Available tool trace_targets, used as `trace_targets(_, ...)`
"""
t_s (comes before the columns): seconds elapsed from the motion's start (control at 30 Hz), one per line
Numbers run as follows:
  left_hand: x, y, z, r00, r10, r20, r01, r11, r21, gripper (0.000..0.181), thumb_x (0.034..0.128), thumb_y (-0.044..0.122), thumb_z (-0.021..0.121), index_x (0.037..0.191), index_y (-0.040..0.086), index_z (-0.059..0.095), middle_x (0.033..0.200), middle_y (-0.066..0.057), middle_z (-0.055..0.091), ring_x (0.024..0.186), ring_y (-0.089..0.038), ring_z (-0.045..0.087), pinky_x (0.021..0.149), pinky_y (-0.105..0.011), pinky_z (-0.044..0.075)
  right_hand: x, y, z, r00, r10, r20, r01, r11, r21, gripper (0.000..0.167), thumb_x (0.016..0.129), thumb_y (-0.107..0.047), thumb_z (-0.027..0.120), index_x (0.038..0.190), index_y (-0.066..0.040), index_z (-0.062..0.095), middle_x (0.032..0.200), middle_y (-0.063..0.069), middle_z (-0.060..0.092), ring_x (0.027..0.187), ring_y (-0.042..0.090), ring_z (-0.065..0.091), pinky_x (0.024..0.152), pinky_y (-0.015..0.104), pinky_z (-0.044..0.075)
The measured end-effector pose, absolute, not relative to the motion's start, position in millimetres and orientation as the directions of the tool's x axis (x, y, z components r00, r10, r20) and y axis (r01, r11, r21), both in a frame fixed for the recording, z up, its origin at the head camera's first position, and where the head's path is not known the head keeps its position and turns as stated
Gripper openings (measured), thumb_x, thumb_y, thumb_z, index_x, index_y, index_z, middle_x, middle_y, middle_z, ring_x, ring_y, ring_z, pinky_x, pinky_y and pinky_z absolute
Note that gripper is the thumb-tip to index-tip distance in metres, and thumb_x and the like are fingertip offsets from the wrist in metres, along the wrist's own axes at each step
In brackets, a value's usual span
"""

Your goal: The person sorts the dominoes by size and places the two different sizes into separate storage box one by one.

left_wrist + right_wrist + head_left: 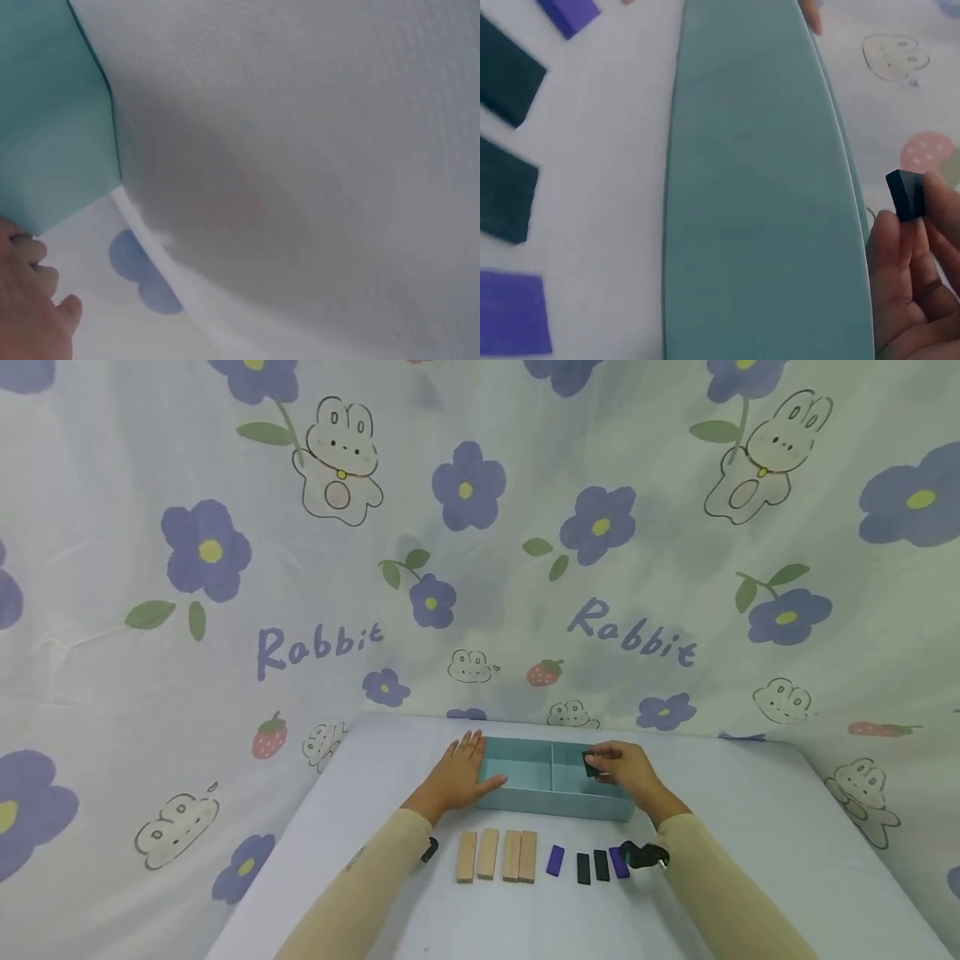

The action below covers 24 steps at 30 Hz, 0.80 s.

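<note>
A light teal box [555,803] with a divider [552,766] stands toward the back of the table. My left hand [459,774] rests against its left end, fingers stretched along the side and thumb over the front rim. Over the right compartment, my right hand [624,768] pinches a small black block [906,195] between thumb and fingertips. In front of the box lie several plain wooden blocks [487,853], a purple block [555,860], two black blocks [583,868] and another purple block [618,862] beside them.
A white cloth covers the table [750,843]. Behind it hangs a curtain [510,577] printed with flowers and rabbits. Dark wrist devices [643,855] sit under both forearms; the right one hangs close to the purple block at the row's right end.
</note>
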<state>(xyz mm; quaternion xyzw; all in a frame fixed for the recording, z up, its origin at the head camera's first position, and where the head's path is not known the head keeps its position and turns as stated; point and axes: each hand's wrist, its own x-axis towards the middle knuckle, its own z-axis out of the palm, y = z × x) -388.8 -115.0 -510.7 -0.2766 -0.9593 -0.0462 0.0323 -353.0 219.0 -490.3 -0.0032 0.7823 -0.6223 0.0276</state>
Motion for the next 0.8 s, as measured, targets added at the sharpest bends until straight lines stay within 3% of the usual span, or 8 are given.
trace_targets(0.4,-387,-114,-507,-0.857,0.512,0.059,0.515,0.854,0.078,0.103,0.0912,0.077,0.021,0.153,-0.005,0.015,0.160,-0.020,0.010,0.147,-0.033,0.006,0.116,-0.047,0.010,-374,195,-497,-0.981,0.039,-0.190,0.194,0.220,-0.956,0.039,0.088,-0.006,0.072,0.119,0.012,0.059,0.114,0.024,0.060,0.091,0.025,0.065,0.074,0.032,0.057)
trace_targets(0.8,-389,-113,-513,-0.863,0.503,0.058,0.506,0.859,0.079,0.107,0.0879,0.081,0.015,0.153,-0.004,0.013,0.160,-0.018,0.009,0.147,-0.032,0.005,0.116,-0.046,0.010,-384,176,-503,-0.966,0.051,-0.252,0.249,0.433,-0.866,0.029,0.087,0.002,0.069,0.114,0.010,0.063,0.109,0.023,0.063,0.079,0.024,0.068,0.069,0.033,0.057)
